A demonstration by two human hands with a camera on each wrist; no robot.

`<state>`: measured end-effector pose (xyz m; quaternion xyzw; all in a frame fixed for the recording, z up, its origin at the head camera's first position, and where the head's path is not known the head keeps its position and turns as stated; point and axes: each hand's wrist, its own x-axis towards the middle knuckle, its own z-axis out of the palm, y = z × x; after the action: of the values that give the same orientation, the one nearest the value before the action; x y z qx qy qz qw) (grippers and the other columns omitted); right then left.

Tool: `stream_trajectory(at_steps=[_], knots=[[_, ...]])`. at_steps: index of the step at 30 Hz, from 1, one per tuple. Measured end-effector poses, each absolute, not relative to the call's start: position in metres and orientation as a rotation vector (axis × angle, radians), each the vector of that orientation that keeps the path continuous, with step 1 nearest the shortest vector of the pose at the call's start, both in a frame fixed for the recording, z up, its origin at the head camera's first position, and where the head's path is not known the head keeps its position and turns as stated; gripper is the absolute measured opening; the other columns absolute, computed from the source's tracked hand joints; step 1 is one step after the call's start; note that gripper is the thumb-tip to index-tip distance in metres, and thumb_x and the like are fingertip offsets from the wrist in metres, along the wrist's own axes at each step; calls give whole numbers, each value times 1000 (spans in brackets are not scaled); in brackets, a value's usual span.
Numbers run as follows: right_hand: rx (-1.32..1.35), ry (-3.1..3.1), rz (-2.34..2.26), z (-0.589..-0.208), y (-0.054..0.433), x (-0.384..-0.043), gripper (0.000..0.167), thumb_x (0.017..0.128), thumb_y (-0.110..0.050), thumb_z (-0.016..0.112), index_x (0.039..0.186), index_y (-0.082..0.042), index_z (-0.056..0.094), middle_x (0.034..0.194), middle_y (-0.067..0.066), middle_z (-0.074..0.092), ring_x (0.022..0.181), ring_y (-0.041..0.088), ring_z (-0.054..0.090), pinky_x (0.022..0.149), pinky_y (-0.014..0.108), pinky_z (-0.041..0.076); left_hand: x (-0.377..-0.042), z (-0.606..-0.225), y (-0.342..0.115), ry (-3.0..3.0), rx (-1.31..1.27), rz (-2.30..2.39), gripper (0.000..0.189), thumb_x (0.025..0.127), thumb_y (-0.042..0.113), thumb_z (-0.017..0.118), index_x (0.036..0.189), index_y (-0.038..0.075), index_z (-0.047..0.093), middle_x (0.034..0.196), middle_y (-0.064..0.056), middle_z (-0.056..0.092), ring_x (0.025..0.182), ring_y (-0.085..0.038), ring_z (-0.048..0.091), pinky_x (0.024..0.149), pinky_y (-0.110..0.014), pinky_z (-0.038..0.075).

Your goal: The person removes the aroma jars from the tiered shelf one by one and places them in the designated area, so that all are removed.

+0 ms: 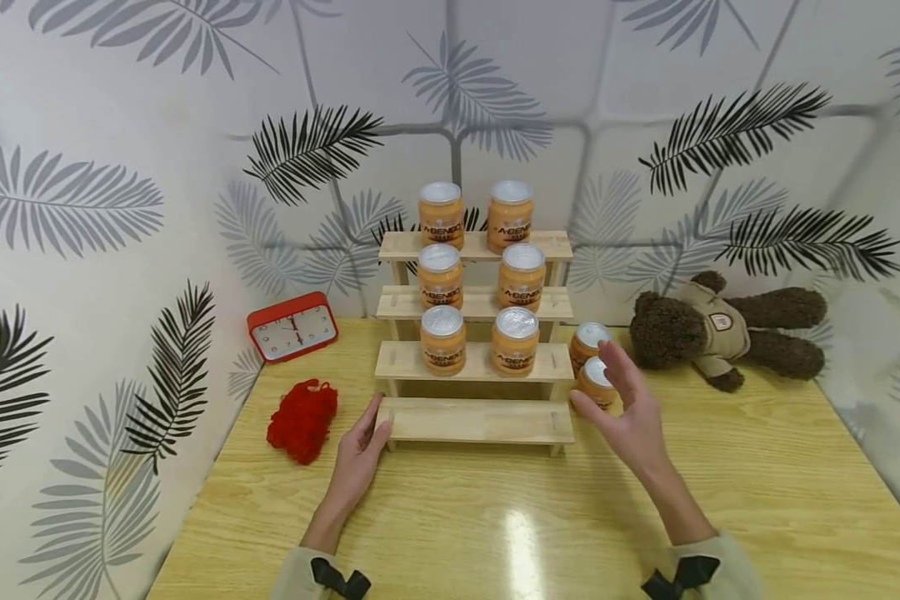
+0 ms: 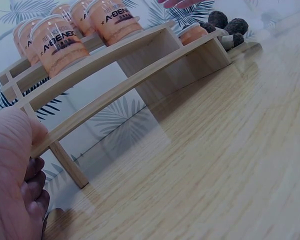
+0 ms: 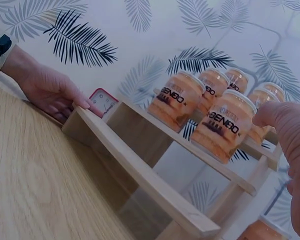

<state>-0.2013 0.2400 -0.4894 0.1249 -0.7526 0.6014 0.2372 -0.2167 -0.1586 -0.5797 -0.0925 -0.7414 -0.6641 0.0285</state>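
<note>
A stepped wooden display rack (image 1: 476, 421) stands on the table, its lowest shelf bare. Orange jars with silvery lids sit in pairs on the upper three tiers, such as this jar (image 1: 443, 342) and the jar (image 1: 515, 343) beside it. My left hand (image 1: 358, 462) grips the left end of the bottom shelf; in the left wrist view its fingers (image 2: 35, 185) curl below the board. To the rack's right stand two more jars, a front jar (image 1: 596, 385) and a rear jar (image 1: 585, 337). Over the front one my right hand (image 1: 633, 421) hovers with fingers spread, partly covering it.
Left of the rack lie a red clock (image 1: 293, 327) and a bundle of red yarn (image 1: 302, 421). A brown teddy bear (image 1: 727, 329) lies at the back right. Behind everything is a leaf-patterned wall covering (image 1: 495, 83). The wooden tabletop (image 1: 435, 525) extends in front.
</note>
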Motion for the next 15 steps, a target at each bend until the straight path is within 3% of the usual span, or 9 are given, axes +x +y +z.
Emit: stream_trajectory(at_steps=[10,15], knots=[[430,-2139,1644,-478,217,-215,80,87,6,81,157,1,43,157,22,47,145,29,47,115,19,38,-217,-581,-159,-2292,-278,-2037,61,110,20,57,163,3,32,169,-14,31,153,-24,32,108,-8,36],[468,-2167,1665,-474,203,-224,80,88,4,81,157,3,41,159,23,45,148,36,42,120,34,37,-217,-579,-159,-2289,-286,-2037,61,110,20,57,163,2,33,168,-14,32,153,-25,32,109,-9,35]])
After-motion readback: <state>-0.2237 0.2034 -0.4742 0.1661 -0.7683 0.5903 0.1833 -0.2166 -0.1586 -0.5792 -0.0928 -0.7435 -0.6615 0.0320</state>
